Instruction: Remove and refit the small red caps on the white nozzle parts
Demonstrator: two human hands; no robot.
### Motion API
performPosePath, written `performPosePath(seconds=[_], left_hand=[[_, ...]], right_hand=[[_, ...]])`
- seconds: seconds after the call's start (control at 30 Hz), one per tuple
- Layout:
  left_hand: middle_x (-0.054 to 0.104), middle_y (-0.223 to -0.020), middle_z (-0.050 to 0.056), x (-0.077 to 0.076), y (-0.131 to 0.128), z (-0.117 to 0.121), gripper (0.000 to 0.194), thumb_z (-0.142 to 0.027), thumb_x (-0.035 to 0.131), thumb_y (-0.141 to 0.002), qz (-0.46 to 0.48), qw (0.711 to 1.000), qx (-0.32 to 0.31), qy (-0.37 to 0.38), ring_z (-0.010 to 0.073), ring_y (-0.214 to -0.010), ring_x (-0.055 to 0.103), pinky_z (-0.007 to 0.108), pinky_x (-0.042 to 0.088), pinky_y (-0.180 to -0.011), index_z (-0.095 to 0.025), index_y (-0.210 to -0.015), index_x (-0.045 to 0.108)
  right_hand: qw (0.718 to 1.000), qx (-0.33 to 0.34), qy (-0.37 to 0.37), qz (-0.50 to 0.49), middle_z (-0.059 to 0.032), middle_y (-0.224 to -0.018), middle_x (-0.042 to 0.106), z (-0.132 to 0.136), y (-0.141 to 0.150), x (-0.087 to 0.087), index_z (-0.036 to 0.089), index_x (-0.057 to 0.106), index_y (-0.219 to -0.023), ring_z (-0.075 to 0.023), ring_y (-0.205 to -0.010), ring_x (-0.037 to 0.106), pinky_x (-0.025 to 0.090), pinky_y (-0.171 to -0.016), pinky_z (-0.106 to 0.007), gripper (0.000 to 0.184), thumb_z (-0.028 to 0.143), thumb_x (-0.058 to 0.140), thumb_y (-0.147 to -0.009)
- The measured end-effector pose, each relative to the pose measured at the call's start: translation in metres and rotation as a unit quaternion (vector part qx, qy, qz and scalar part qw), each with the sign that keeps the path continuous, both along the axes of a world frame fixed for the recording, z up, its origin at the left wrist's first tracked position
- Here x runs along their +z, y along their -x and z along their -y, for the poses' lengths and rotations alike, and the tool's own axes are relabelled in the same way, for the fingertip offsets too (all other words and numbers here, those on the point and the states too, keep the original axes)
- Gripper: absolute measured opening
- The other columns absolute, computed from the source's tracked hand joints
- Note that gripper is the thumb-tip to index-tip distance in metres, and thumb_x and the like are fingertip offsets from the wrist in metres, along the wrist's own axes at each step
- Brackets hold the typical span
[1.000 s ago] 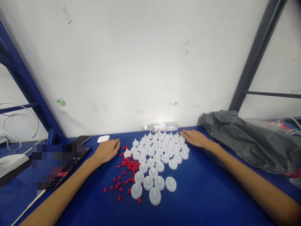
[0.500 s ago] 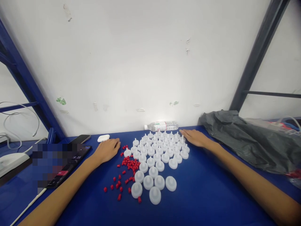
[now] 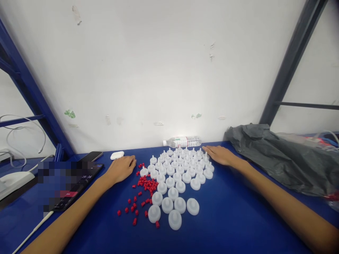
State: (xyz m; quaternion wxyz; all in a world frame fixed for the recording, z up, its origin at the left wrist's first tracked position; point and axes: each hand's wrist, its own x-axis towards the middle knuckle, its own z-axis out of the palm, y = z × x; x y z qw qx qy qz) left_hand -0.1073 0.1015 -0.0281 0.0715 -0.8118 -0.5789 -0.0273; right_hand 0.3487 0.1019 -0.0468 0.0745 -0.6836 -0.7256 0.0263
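Note:
My left hand (image 3: 122, 168) lies palm down on the blue table, open, just in front of a white earbud case (image 3: 117, 155). To its right are scattered several small red caps (image 3: 147, 184). My right hand (image 3: 218, 154) rests flat with fingers stretched, holding nothing, beside the far right edge of a cluster of white plastic nozzle lids (image 3: 180, 186). Most of these round lids stand with their spouts up, closely packed at the back and looser in front. One red cap touches a lid at the front.
A clear plastic bottle (image 3: 182, 141) lies along the wall behind the lids. At left are a phone (image 3: 90, 156), a lit device (image 3: 76, 187) with a white cable, and a power strip (image 3: 16, 183). A dark grey plastic bag (image 3: 275, 158) covers the right side.
Both hands and all the lids and caps stay in place. The view has shifted very slightly, and the digits on the lit screen have changed.

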Motion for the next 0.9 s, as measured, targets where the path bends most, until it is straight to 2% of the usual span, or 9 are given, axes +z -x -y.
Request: performPosePath(seconds=[0.2,0.9], left_hand=[[0.07,-0.09,0.008,-0.0013,0.0007,-0.0016,0.033,-0.037,0.026,-0.1,-0.001,1.0,0.002,0.0,0.0262,-0.084,0.066,0.034,0.041,-0.065,-0.022,-0.084,0.051],[0.068,-0.087,0.007,-0.0048,0.0025,-0.0045,0.032,-0.038,0.026,-0.099,0.0,1.0,-0.001,-0.007,0.0262,-0.082,0.064,0.033,0.037,-0.063,-0.023,-0.083,0.05]], right_hand=[[1.0,-0.003,0.004,0.006,-0.0099,-0.117,0.071,0.0015,0.0016,0.0021,0.025,0.065,-0.119,-0.0352,-0.109,0.065,0.047,-0.091,-0.046,0.068,0.064,0.013,-0.099],[1.0,-0.004,0.008,0.017,-0.0104,-0.118,0.071,0.0058,0.0058,0.0058,0.024,0.062,-0.124,-0.0336,-0.111,0.065,0.047,-0.092,-0.044,0.063,0.058,0.014,-0.101]])
